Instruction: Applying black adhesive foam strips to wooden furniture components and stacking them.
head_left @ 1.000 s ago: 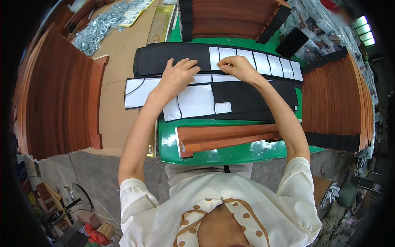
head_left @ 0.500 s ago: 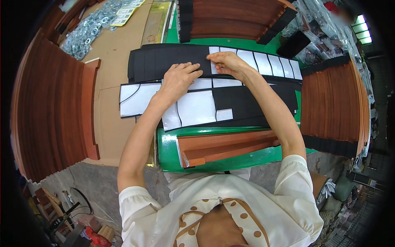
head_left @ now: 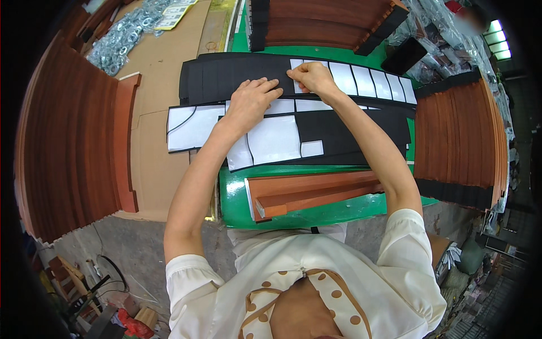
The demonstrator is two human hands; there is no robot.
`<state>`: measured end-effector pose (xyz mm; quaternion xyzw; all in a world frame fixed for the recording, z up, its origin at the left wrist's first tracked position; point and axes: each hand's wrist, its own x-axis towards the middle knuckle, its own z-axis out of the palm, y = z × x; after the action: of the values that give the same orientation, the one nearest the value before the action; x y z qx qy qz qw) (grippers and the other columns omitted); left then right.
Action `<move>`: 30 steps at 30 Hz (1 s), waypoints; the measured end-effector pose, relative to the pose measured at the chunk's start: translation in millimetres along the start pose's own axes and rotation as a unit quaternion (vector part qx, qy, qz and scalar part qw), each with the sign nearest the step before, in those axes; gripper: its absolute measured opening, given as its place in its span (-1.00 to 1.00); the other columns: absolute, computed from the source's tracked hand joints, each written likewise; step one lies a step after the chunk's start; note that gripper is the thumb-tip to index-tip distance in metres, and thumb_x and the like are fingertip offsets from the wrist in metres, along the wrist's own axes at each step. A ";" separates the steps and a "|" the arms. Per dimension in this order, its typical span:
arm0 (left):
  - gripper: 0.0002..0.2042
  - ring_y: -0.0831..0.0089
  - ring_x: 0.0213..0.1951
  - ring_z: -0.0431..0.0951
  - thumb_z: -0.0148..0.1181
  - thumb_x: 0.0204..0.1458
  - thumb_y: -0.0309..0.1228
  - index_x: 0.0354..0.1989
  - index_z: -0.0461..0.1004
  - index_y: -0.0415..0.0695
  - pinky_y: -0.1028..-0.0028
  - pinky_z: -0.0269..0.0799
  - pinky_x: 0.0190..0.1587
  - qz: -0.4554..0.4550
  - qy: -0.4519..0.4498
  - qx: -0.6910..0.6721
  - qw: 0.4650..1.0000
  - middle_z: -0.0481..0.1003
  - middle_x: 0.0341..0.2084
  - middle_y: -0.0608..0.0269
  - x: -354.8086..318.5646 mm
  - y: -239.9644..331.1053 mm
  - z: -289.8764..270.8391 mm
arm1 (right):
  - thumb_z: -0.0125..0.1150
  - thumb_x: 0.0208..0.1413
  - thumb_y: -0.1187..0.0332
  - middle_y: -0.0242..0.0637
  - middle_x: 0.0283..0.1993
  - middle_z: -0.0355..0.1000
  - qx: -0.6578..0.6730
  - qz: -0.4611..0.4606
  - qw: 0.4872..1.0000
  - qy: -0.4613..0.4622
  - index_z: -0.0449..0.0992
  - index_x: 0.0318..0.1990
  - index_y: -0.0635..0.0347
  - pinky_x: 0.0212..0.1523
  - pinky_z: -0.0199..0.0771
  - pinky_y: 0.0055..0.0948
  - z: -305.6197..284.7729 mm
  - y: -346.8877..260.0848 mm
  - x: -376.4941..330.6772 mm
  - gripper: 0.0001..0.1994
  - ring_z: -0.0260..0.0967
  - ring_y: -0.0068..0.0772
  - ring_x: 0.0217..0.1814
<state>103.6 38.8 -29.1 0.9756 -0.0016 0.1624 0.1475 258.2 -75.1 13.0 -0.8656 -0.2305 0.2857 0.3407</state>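
Note:
A row of overlapping black strips (head_left: 226, 79) lies across the far part of the table; those on the right show white faces (head_left: 342, 78). My left hand (head_left: 253, 101) rests palm down on the near edge of the black strips, fingers stretched out. My right hand (head_left: 314, 78) is closed in a pinch at the left edge of the white-faced strips, where black meets white. The fingertips partly hide what they grip. Beneath my forearms lie more white-faced pieces (head_left: 275, 137) and a large black sheet (head_left: 350, 135).
Reddish-brown boards (head_left: 316, 195) lie along the green table's near edge. Tall stacks of brown boards stand left (head_left: 73, 135), right (head_left: 454, 135) and at the back (head_left: 316, 25). Metal rings (head_left: 121, 48) in clear plastic lie far left on cardboard. A black phone-like slab (head_left: 404, 56) sits far right.
The table's contents sit slightly higher and farther right in view. My right hand's fingers have drawn tighter together at the white edge. My left hand stays flat on the strips.

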 end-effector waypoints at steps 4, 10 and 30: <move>-0.64 0.29 0.11 0.34 0.15 -0.12 -0.54 -0.07 0.47 -0.01 0.18 0.26 0.12 0.000 0.001 0.001 1.000 0.39 0.04 0.32 1.4 0.5 -1.3 | 0.28 -0.05 0.27 -0.32 -0.54 0.45 0.035 0.027 0.999 0.029 0.60 -0.39 0.24 -0.48 0.36 -0.58 8.6 0.5 8.5 -0.80 0.37 -0.56 -0.45; -0.61 0.27 0.14 0.31 0.21 -0.13 -0.53 -0.04 0.45 -0.02 0.28 0.24 0.15 -0.010 -0.016 -0.005 1.000 0.38 0.06 0.31 2.2 -1.8 -4.7 | 0.29 -0.07 0.26 -0.38 -0.55 0.43 0.084 -0.054 0.987 0.128 0.58 -0.43 0.20 -0.47 0.26 -0.56 -1.4 -11.0 -18.1 -0.82 0.26 -0.63 -0.53; -0.70 0.30 -0.57 0.41 0.33 -0.36 -0.67 -0.36 0.44 -0.29 0.41 0.32 -0.51 0.050 0.231 -0.144 0.961 0.46 -0.52 0.16 -126.8 162.4 -118.4 | 0.29 -0.01 0.39 -0.40 -0.41 0.46 0.254 -0.141 0.944 -0.159 0.48 -0.12 0.34 -0.51 0.27 -0.68 -21.6 10.4 -251.7 -0.70 0.24 -0.74 -0.50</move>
<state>-62.3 -88.1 84.3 0.8788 -0.0397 0.3885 0.2742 90.6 -241.3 103.5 -0.6522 -0.3212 0.4173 0.5453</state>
